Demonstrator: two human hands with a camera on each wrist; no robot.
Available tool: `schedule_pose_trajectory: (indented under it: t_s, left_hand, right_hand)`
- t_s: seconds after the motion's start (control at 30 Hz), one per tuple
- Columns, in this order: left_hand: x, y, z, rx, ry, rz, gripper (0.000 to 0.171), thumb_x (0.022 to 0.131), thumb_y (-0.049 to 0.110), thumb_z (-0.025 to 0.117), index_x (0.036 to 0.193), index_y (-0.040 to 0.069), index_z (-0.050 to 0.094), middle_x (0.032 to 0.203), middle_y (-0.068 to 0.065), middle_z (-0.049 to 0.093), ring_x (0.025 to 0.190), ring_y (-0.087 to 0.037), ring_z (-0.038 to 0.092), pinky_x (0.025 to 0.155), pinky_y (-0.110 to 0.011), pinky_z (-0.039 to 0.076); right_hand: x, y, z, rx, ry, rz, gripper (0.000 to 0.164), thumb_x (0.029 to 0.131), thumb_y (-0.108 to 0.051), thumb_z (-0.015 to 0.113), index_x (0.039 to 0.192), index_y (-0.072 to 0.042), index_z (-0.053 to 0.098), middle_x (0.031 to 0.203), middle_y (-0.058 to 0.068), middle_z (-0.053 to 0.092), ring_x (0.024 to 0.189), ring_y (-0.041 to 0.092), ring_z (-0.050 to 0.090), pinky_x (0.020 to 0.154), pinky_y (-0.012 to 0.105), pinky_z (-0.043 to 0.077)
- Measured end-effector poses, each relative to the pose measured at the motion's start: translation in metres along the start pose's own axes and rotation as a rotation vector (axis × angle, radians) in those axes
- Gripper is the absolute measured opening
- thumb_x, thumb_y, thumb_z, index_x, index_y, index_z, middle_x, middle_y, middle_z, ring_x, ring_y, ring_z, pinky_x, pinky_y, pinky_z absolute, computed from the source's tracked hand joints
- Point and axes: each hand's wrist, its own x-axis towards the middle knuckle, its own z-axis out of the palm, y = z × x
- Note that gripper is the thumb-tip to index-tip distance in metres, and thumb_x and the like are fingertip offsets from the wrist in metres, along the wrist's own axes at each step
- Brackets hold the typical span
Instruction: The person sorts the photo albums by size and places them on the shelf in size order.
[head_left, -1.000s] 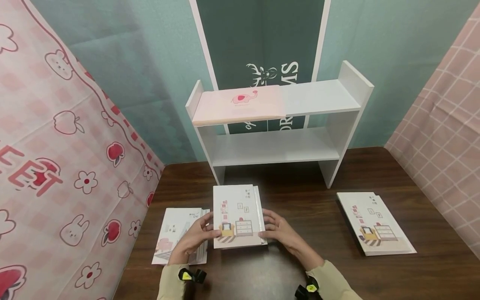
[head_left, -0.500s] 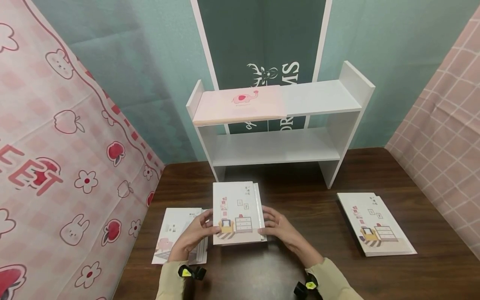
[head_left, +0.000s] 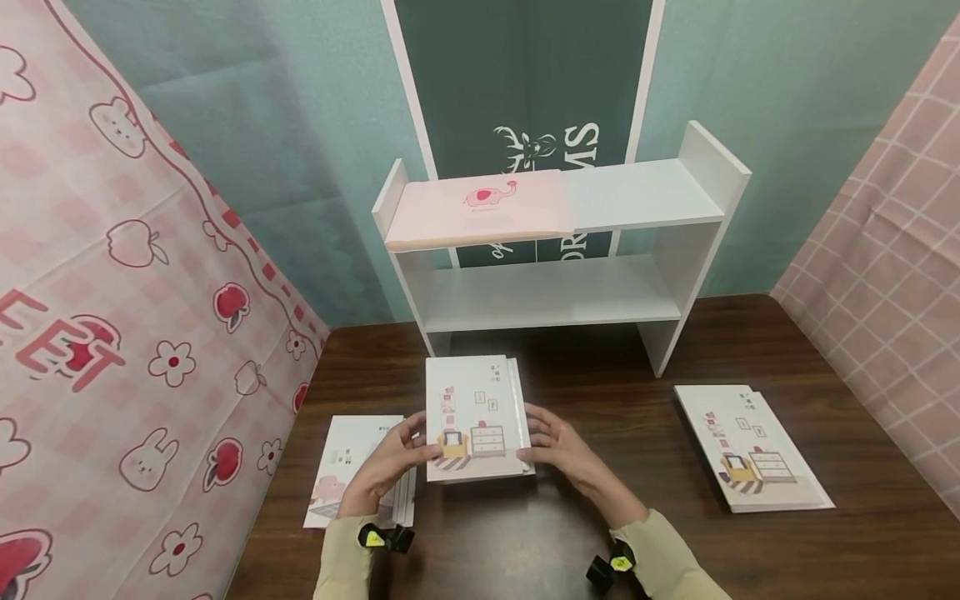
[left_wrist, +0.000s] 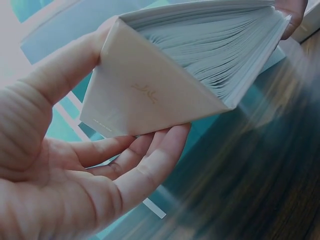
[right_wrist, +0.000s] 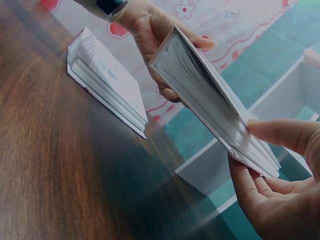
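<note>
A white hardcover book (head_left: 476, 408) with a drawing of a yellow armchair and a chest of drawers is held above the table between both hands. My left hand (head_left: 390, 467) grips its spine side, thumb on the front cover and fingers underneath, as the left wrist view shows with the book's spine (left_wrist: 145, 90) facing the camera. On the opposite side my right hand (head_left: 562, 450) pinches the covers between thumb and fingers. The right wrist view shows the page edges (right_wrist: 200, 90) slightly fanned. Below the left hand lies another white book (head_left: 337, 475), partly covered by that hand.
A third white book (head_left: 750, 450) lies at the right of the dark wooden table (head_left: 630, 417). Behind the held book stands a white two-tier shelf (head_left: 551, 292), with a pink elephant-print cover (head_left: 480, 208) over its upper left. Patterned cloths hang at both sides.
Both hands have raised the held book a little and moved it slightly away toward the shelf, tilting it somewhat. The other books and the shelf stay put.
</note>
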Motion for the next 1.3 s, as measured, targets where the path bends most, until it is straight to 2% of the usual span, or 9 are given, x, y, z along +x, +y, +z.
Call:
schedule_pose_trajectory:
  t_s: [0.43, 0.77, 1.3]
  left_hand:
    - [0.002, 0.005, 0.001, -0.046, -0.006, 0.036, 0.08, 0.083, 0.004, 0.066, 0.143, -0.007, 0.014, 0.116, -0.013, 0.052, 0.098, -0.014, 0.06, 0.08, -0.026, 0.052]
    - [0.004, 0.007, 0.001, -0.042, 0.013, 0.044, 0.075, 0.084, 0.005, 0.065, 0.143, -0.002, 0.02, 0.118, -0.013, 0.053, 0.099, -0.016, 0.06, 0.083, -0.029, 0.052]
    - [0.006, 0.014, 0.001, -0.026, 0.004, 0.074, 0.069, 0.087, 0.003, 0.061, 0.143, -0.003, 0.021, 0.118, -0.012, 0.053, 0.099, -0.016, 0.06, 0.083, -0.028, 0.052]
  right_hand:
    - [0.002, -0.006, -0.001, 0.0, -0.001, -0.034, 0.078, 0.078, -0.002, 0.071, 0.142, 0.003, 0.027, 0.128, 0.028, 0.046, 0.094, 0.02, 0.058, 0.076, 0.024, 0.05]
    - [0.002, -0.011, -0.003, -0.001, 0.006, -0.026, 0.079, 0.077, -0.005, 0.073, 0.142, -0.001, 0.029, 0.128, 0.024, 0.047, 0.095, 0.019, 0.059, 0.077, 0.025, 0.051]
    - [0.005, -0.016, -0.005, -0.027, -0.004, -0.04, 0.077, 0.079, -0.006, 0.072, 0.143, -0.002, 0.029, 0.131, 0.025, 0.045, 0.099, 0.022, 0.058, 0.078, 0.024, 0.05]
